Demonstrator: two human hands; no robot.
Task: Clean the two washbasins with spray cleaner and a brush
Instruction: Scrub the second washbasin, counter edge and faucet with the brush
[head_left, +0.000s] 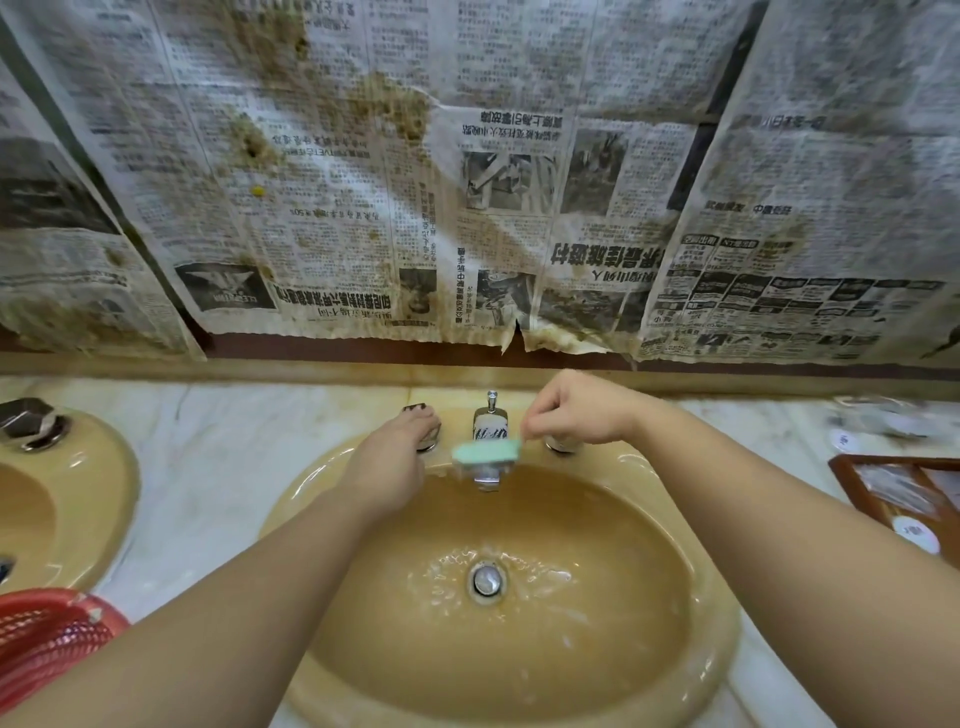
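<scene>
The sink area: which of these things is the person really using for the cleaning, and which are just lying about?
In use:
basin, water pooling at its drain
brush, green, pinched in the right hand
tap handle, under the left hand
spout
second basin

Lying about:
red basket
wooden tray
stained newspaper on the wall
</scene>
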